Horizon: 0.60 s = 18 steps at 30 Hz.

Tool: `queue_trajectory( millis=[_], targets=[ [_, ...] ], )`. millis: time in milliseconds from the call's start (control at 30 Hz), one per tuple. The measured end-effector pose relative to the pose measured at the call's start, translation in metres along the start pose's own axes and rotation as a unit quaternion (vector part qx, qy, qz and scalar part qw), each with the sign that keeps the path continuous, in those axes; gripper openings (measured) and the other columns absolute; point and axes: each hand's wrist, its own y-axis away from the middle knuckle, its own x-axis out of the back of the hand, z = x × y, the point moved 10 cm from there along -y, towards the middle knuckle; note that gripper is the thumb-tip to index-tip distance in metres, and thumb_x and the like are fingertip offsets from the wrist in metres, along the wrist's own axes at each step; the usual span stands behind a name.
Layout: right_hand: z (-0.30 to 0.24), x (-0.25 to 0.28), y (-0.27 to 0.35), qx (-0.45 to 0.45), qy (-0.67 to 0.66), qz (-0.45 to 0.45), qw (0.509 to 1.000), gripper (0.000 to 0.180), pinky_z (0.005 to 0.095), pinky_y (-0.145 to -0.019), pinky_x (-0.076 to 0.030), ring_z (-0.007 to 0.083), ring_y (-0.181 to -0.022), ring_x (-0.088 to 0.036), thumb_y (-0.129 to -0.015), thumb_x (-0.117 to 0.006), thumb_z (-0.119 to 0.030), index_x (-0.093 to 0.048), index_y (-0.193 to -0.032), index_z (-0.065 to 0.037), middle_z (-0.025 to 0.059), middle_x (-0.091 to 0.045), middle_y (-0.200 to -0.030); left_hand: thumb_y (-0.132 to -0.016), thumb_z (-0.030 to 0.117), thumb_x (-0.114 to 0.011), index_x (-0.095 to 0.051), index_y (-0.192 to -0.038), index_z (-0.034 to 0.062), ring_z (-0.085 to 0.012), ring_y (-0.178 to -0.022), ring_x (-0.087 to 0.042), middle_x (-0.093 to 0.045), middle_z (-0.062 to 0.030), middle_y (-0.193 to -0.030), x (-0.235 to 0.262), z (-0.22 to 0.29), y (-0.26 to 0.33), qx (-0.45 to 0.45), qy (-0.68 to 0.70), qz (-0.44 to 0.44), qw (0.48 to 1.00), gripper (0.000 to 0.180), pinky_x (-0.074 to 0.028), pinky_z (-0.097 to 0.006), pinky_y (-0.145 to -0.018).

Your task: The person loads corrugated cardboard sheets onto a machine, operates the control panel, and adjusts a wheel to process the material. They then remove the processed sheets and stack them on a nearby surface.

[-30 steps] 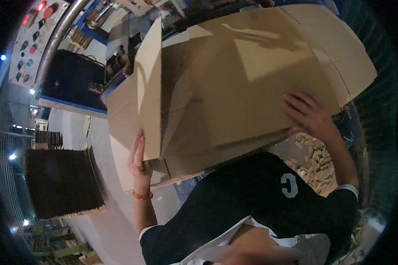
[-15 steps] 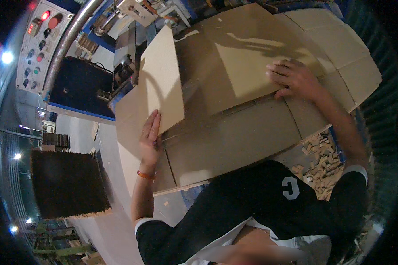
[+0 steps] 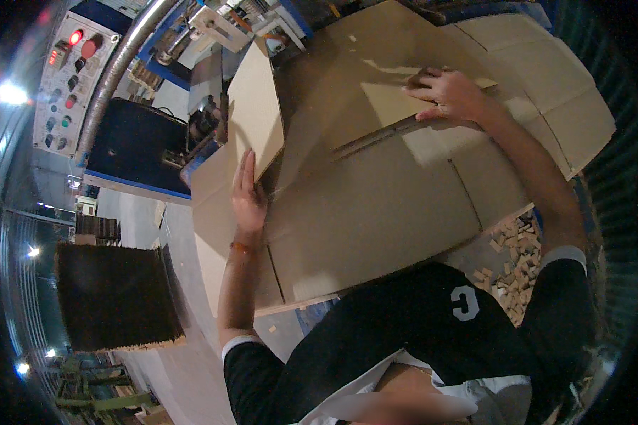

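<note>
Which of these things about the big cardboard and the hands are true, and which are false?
1. Both hands touch the large flat cardboard sheet. True: the left hand lies at its left part and the right hand presses near its top.
2. The left hand holds a hammer. False: it lies flat and open against the cardboard, by a raised flap.
3. A control panel with red lights and buttons stands at the upper left. True.
4. The cardboard is bright green. False: it is plain brown.
5. A dark stack of sheets sits at the lower left. True.
</note>
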Motion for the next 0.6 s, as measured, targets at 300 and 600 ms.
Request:
queue_trajectory(
  millis=[300, 600],
  targets=[
    [0.037, -0.028, -0.063, -0.096, -0.098, 0.014, 0.990, 0.040, 0.0364, -0.087, -0.043, 0.0239, -0.110, -0.047, -0.085, -0.044, -0.045, -0.056, -0.113, -0.018, 0.0024, -0.051, -0.120, -0.083, 0.004, -0.045, -0.040, -0.126, 0.0063, -0.0368, -0.104, -0.049, -0.050, -0.0195, -0.116, -0.047, -0.076, -0.042, 0.069, -0.132, 0.015, 0.989, 0.043, -0.041, -0.040, -0.087],
    [-0.002, -0.028, -0.078, 0.112, 0.005, 0.109, 0.988, 0.020, 0.0354, -0.083, -0.046, 0.0250, -0.099, -0.054, -0.083, -0.049, -0.026, -0.061, -0.086, -0.011, 0.0079, -0.055, -0.111, -0.078, 0.020, -0.059, -0.043, -0.123, 0.0052, -0.0372, -0.103, -0.050, -0.052, -0.0194, -0.114, -0.043, -0.115, -0.013, 0.169, -0.192, 0.001, 0.967, 0.050, -0.042, -0.040, -0.084]
  ],
)
